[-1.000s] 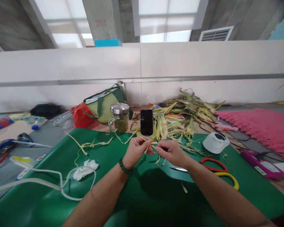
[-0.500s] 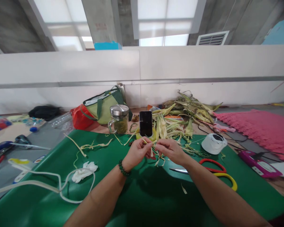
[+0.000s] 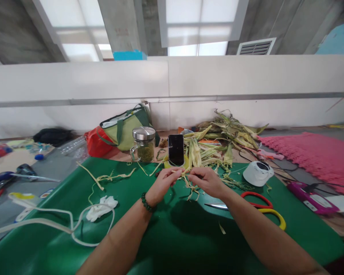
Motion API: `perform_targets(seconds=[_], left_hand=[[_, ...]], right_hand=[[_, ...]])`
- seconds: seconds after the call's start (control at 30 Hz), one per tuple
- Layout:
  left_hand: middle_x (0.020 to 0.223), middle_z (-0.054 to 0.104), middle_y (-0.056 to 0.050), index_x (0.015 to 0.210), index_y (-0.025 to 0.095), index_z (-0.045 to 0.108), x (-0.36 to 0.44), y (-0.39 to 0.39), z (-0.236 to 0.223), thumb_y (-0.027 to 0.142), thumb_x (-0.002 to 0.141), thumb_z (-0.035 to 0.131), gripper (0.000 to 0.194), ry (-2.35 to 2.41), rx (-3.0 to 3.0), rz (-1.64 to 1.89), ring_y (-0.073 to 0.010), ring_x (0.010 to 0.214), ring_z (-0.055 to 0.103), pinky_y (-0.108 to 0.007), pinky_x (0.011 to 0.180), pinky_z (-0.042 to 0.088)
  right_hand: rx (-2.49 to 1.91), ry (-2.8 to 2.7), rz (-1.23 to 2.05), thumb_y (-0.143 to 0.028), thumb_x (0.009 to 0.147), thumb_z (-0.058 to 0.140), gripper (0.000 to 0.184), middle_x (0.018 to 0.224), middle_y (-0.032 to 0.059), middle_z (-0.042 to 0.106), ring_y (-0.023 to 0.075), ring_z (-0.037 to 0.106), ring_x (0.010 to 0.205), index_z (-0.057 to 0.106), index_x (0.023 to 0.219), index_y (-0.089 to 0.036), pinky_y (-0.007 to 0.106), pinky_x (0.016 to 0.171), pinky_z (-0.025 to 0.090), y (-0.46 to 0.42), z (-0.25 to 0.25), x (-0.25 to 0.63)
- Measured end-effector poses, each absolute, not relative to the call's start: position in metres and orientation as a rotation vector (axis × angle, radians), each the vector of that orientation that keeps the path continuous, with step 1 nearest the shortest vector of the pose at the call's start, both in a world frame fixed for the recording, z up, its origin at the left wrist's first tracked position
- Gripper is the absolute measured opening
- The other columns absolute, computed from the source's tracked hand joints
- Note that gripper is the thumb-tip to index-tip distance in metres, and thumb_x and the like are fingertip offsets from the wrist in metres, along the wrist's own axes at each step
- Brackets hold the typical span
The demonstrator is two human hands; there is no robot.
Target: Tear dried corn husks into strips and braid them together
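Centrally, left hand (image 3: 165, 182) and right hand (image 3: 208, 182) pinch one corn-husk strip bundle (image 3: 186, 178) (strands too small to count) above one green mat (image 3: 160, 238). Long axis crosswise between the hands, tails pointing down; one smartphone (image 3: 176, 149) beyond.

Strips I hold (image 3: 185, 174): pale straw yellow, tinged green.
My bracelet (image 3: 146, 202): dark green beads.
My mat (image 3: 189, 244): plain deep green.
Scissors (image 3: 266, 207): one red handle loop, one yellow; silver blades.
Husk pile (image 3: 232, 130): mottled, dull green, straw yellow and brown.
Phone (image 3: 176, 149): black screen.
Jar (image 3: 143, 133): silver-coloured lid; I see green-brown filling (image 3: 145, 152).
Bag (image 3: 129, 135): light green, dark green straps and trim.
Pouch (image 3: 99, 143): plain red.
Cloth (image 3: 309, 156): one even pink, as I view it.
Cord (image 3: 40, 219): white.
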State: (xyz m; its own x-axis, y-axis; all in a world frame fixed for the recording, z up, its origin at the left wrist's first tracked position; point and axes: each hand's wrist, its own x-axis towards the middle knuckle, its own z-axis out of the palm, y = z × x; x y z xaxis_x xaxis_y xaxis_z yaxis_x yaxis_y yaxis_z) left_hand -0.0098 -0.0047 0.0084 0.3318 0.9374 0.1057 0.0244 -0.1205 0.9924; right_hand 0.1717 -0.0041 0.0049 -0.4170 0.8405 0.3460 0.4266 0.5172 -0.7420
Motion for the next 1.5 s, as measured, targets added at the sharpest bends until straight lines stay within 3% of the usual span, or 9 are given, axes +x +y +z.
perform_targets(seconds=[0.1, 0.17, 0.37, 0.67, 0.87, 1.07, 1.33, 1.5], left_hand=[[0.097, 0.064, -0.007, 0.088, 0.017, 0.069, -0.012, -0.005, 0.010, 0.035, 0.067, 0.070, 0.028, 0.933, 1.706, 1.123, -0.0208, 0.090, 0.057, -0.031, 0.079, 0.045], [0.103, 0.063, -0.008, 0.088, 0.018, 0.068, -0.011, -0.005, 0.009, 0.031, 0.069, 0.069, 0.023, 0.914, 1.804, 1.149, -0.0236, 0.101, 0.055, -0.035, 0.089, 0.041], [0.087, 0.067, -0.007, 0.086, 0.015, 0.066, -0.006, -0.007, 0.006, 0.032, 0.074, 0.065, 0.021, 0.891, 1.784, 1.075, -0.0195, 0.082, 0.060, -0.031, 0.079, 0.046], [0.070, 0.067, -0.003, 0.092, 0.014, 0.069, -0.010, -0.009, 0.007, 0.046, 0.068, 0.070, 0.039, 0.633, 1.366, 0.954, -0.0142, 0.067, 0.060, -0.026, 0.068, 0.045], [0.069, 0.066, -0.003, 0.080, 0.013, 0.067, -0.007, -0.009, 0.007, 0.043, 0.069, 0.071, 0.032, 0.620, 1.345, 0.913, -0.0133, 0.064, 0.059, -0.026, 0.066, 0.043], [0.062, 0.057, -0.001, 0.076, 0.013, 0.062, -0.002, -0.011, 0.006, 0.039, 0.075, 0.065, 0.027, 0.618, 1.353, 0.742, -0.0116, 0.059, 0.053, -0.026, 0.062, 0.042], [0.062, 0.052, -0.001, 0.070, 0.013, 0.062, 0.001, -0.016, 0.007, 0.044, 0.080, 0.055, 0.033, 0.706, 1.469, 0.706, -0.0119, 0.059, 0.048, -0.026, 0.060, 0.038], [0.059, 0.053, -0.002, 0.062, 0.013, 0.058, 0.005, -0.016, 0.010, 0.038, 0.077, 0.053, 0.030, 0.695, 1.494, 0.735, -0.0133, 0.058, 0.049, -0.027, 0.061, 0.039]], right_hand=[[-1.012, -2.047, 0.685, -0.031, 0.083, 0.047, 0.031, 0.053, -0.0014, 0.047, 0.0095, 0.041, 0.052, 0.052, 0.057, -0.016, 0.021, 0.050, 0.030, -0.005, 0.007, 0.173], [-1.009, -2.057, 0.667, -0.031, 0.083, 0.047, 0.031, 0.053, -0.0012, 0.047, 0.0096, 0.041, 0.053, 0.052, 0.056, -0.016, 0.021, 0.050, 0.030, -0.006, 0.009, 0.174], [-1.020, -2.093, 0.642, -0.032, 0.083, 0.048, 0.033, 0.052, -0.0024, 0.042, 0.0092, 0.038, 0.052, 0.049, 0.054, -0.016, 0.021, 0.050, 0.027, -0.004, 0.008, 0.176], [-0.987, -2.075, 0.699, -0.038, 0.084, 0.048, 0.037, 0.050, -0.0029, 0.039, 0.0080, 0.033, 0.048, 0.055, 0.055, -0.015, 0.022, 0.046, 0.025, -0.008, 0.016, 0.177], [-0.874, -2.019, 0.800, -0.034, 0.087, 0.043, 0.027, 0.067, 0.0008, 0.054, 0.0116, 0.048, 0.062, 0.059, 0.076, -0.016, 0.022, 0.057, 0.037, -0.010, 0.021, 0.182], [-0.896, -2.161, 0.609, -0.036, 0.088, 0.047, 0.036, 0.060, -0.0009, 0.049, 0.0096, 0.044, 0.058, 0.057, 0.061, -0.015, 0.022, 0.056, 0.034, -0.009, 0.022, 0.182], [-0.913, -2.071, 1.055, -0.044, 0.085, 0.048, 0.045, 0.044, -0.0040, 0.041, 0.0059, 0.033, 0.042, 0.059, 0.054, -0.013, 0.020, 0.042, 0.025, -0.001, 0.015, 0.179], [-0.954, -1.804, 1.039, -0.035, 0.078, 0.052, 0.040, 0.037, -0.0032, 0.044, 0.0058, 0.037, 0.036, 0.051, 0.044, -0.015, 0.019, 0.038, 0.027, -0.009, 0.010, 0.168]])
